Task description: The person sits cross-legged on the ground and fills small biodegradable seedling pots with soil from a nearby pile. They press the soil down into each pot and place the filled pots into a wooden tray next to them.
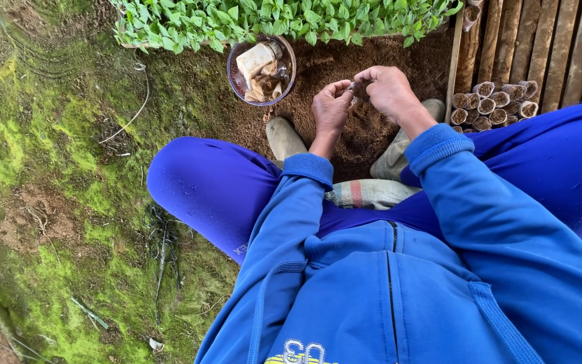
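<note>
The small soil-filled tube (356,86), pinched at its rim between our left hand (332,106) and right hand (389,91) above the loose soil (345,64), looks light, soft and crushable, so both grips close gently.

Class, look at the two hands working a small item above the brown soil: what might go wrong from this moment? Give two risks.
1. The left hand and right hand pinch a small, hard-to-identify item only by the fingertips; it may slip into the loose brown soil heap.
2. The round clear bowl of crumpled packets sits close beside the left hand; an elbow or hand swing might tip it.
</note>
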